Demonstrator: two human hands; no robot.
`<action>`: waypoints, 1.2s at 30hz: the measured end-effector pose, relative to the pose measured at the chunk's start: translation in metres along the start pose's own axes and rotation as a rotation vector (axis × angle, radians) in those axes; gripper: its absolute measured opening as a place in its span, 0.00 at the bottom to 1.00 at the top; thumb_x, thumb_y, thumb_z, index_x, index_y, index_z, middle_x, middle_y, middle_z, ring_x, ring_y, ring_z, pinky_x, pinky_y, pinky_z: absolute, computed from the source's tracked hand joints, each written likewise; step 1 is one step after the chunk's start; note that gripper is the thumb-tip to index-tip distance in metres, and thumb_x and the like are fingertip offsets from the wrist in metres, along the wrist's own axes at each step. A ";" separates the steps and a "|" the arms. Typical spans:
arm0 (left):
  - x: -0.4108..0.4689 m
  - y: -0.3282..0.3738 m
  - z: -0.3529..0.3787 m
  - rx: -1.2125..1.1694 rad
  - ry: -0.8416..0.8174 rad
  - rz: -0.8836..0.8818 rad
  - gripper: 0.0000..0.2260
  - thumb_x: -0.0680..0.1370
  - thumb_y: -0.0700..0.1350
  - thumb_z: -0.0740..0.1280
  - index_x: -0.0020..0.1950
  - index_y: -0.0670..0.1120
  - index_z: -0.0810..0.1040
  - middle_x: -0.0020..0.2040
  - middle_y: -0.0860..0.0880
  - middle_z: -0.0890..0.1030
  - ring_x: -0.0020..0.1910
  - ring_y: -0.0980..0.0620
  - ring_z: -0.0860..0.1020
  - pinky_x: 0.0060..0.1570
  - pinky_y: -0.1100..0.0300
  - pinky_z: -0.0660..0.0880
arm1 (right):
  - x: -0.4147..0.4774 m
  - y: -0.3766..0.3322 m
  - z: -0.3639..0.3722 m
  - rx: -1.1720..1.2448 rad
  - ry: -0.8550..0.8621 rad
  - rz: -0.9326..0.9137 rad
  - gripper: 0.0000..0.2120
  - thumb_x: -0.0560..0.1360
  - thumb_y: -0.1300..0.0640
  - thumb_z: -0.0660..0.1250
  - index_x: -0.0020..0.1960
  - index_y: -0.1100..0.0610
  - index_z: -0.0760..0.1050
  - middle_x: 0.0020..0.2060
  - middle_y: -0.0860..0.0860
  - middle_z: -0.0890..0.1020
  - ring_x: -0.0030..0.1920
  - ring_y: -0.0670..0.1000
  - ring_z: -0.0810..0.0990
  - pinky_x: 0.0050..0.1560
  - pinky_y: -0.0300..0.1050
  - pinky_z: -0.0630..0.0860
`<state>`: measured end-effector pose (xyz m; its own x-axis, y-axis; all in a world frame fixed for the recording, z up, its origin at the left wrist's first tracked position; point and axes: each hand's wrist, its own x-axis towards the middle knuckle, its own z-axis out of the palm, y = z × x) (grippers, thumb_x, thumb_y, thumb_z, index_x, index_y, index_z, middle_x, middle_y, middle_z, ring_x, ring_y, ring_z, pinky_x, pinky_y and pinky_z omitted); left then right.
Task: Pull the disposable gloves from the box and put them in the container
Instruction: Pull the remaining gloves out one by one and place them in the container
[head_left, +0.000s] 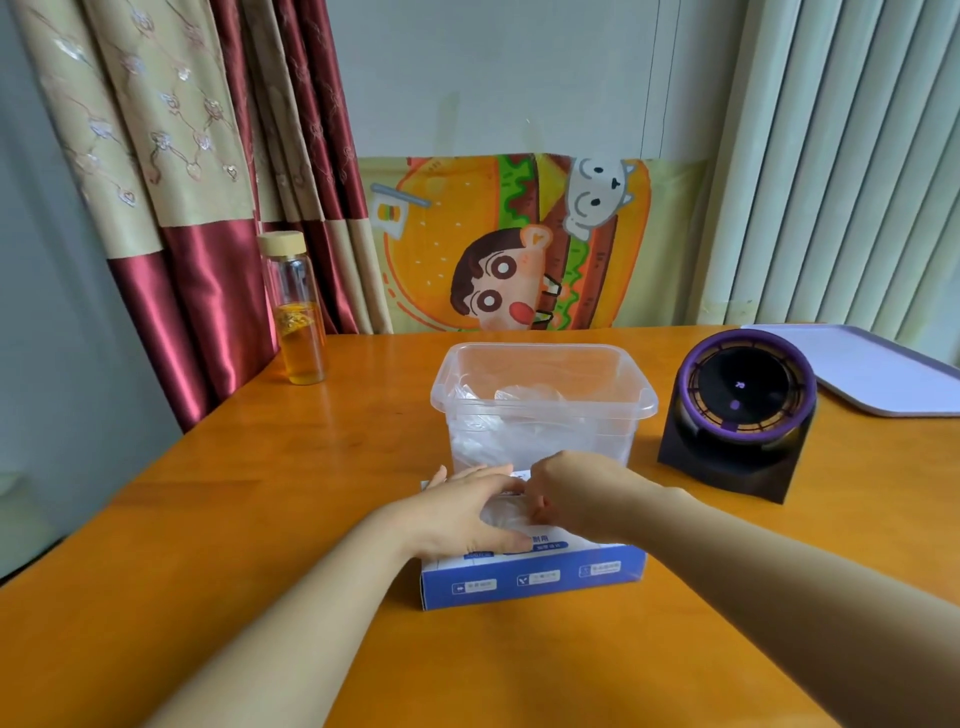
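Observation:
A blue and white glove box (530, 577) lies flat on the wooden table, just in front of a clear plastic container (543, 384). Crumpled clear gloves (498, 415) lie inside the container. My left hand (462, 509) rests flat on the left part of the box top, fingers spread along the opening. My right hand (566, 488) is curled over the opening, its fingertips pinching the clear glove plastic (504, 514) that shows in the slot. The fingertips themselves are partly hidden by the hand.
A glass bottle (298, 312) with amber liquid stands at the back left near the table edge. A black and purple round device (737, 410) sits right of the container. A pale tray (872, 369) lies at the far right. Curtains hang behind.

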<state>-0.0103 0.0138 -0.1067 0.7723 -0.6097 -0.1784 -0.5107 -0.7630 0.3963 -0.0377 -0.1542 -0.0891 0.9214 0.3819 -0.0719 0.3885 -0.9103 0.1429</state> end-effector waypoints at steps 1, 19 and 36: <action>0.000 -0.001 0.000 0.001 0.002 0.004 0.36 0.74 0.66 0.63 0.78 0.58 0.54 0.79 0.57 0.50 0.78 0.52 0.46 0.75 0.44 0.37 | -0.001 -0.001 0.001 -0.019 0.004 -0.018 0.12 0.80 0.59 0.60 0.60 0.56 0.76 0.52 0.53 0.78 0.48 0.53 0.78 0.49 0.44 0.78; -0.001 -0.001 0.004 -0.036 0.042 0.019 0.31 0.74 0.64 0.64 0.75 0.59 0.60 0.78 0.57 0.56 0.77 0.51 0.51 0.74 0.45 0.38 | -0.008 0.010 -0.015 0.200 0.035 -0.010 0.09 0.77 0.51 0.66 0.56 0.50 0.78 0.54 0.46 0.79 0.47 0.46 0.75 0.44 0.31 0.70; -0.002 0.001 0.000 -0.095 0.043 -0.015 0.39 0.72 0.65 0.68 0.77 0.57 0.52 0.76 0.56 0.62 0.75 0.52 0.60 0.75 0.46 0.41 | 0.010 0.012 -0.006 0.347 0.264 0.071 0.10 0.80 0.53 0.59 0.59 0.54 0.73 0.54 0.51 0.80 0.48 0.50 0.78 0.49 0.40 0.76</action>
<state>-0.0126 0.0144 -0.1063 0.7962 -0.5869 -0.1472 -0.4625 -0.7471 0.4774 -0.0236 -0.1598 -0.0820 0.9344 0.3033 0.1870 0.3390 -0.9183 -0.2045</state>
